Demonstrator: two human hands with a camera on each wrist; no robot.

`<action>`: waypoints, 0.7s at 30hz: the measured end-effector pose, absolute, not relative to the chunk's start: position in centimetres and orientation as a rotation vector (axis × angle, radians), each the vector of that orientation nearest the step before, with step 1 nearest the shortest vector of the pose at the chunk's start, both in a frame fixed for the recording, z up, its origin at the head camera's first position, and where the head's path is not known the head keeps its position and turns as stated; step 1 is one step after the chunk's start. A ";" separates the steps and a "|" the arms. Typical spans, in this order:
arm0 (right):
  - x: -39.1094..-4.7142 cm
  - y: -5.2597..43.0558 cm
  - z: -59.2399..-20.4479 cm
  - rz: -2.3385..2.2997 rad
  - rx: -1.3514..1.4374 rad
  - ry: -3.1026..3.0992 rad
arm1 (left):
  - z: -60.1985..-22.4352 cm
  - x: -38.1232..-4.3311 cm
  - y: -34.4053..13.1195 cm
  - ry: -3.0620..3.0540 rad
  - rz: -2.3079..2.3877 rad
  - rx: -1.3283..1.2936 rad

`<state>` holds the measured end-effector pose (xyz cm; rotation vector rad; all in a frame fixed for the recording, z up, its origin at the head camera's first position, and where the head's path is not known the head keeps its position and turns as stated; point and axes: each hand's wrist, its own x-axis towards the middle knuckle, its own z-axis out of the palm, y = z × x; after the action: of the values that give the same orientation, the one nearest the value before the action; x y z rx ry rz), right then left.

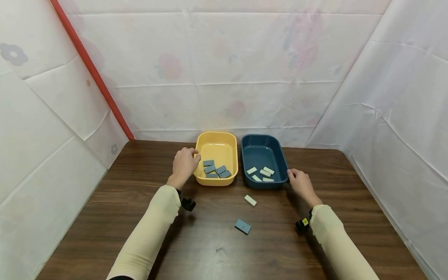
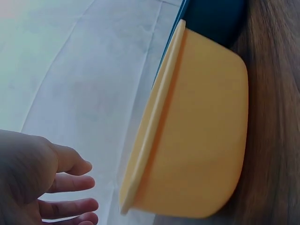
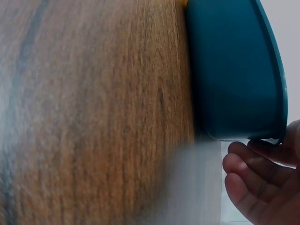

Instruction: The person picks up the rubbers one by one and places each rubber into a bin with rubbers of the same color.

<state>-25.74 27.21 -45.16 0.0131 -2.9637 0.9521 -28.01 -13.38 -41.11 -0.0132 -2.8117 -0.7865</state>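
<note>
My left hand (image 1: pixel 184 164) hovers beside the left side of a yellow plastic bin (image 1: pixel 233 155). In the left wrist view its loosely bent fingers (image 2: pixel 77 206) are apart from the bin's rim and hold nothing. Several grey-blue rectangular tiles (image 1: pixel 210 169) lie inside the yellow bin. With thumb and finger, my right hand (image 1: pixel 301 186) pinches the rim of a dark blue bin (image 1: pixel 281 157) at its near right corner; the right wrist view shows the other fingers curled below the rim. Several cream-white tiles (image 1: pixel 265 172) lie in the blue bin.
One cream-white tile (image 1: pixel 250 200) and one grey-blue tile (image 1: pixel 243 226) lie on the brown wooden table (image 1: pixel 210 249) in front of the bins. White patterned sheets (image 1: pixel 217 58) hang behind and at both sides; a red strip (image 1: pixel 94 74) runs down the back left corner.
</note>
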 end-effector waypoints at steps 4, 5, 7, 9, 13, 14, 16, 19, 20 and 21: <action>-25.8 27.2 -45.3 0.945 0.019 -2.960 | -41.4 -27.8 -14.2 -2.807 -0.807 0.030; -25.8 27.2 -45.4 0.946 0.021 -2.957 | -41.5 -27.8 -14.3 -2.810 -0.811 0.039; -25.8 27.1 -45.4 0.961 0.033 -2.953 | -41.5 -27.6 -14.7 -2.822 -0.822 0.063; -25.8 27.1 -45.5 0.972 0.047 -2.941 | -41.6 -27.4 -15.0 -2.837 -0.826 0.075; -25.9 27.1 -45.4 1.000 0.078 -2.923 | -42.0 -27.1 -15.4 -2.853 -0.838 0.084; -25.9 27.1 -45.4 1.001 0.079 -2.920 | -42.1 -27.1 -15.5 -2.857 -0.841 0.083; -25.8 27.2 -45.4 1.003 0.081 -2.922 | -42.5 -26.9 -15.5 -2.860 -0.862 0.086; -25.8 27.2 -45.5 1.007 0.075 -2.925 | -43.0 -26.7 -15.4 -2.853 -0.906 0.092; -25.7 27.3 -45.6 1.013 0.069 -2.924 | -43.2 -26.6 -15.3 -2.846 -0.920 0.094; -25.7 27.3 -45.6 1.015 0.064 -2.923 | -43.2 -26.6 -15.2 -2.836 -0.937 0.098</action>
<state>-25.69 27.27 -45.60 0.0636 -2.9233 1.0152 -26.57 -15.25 -43.25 0.0979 -2.8357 -0.9367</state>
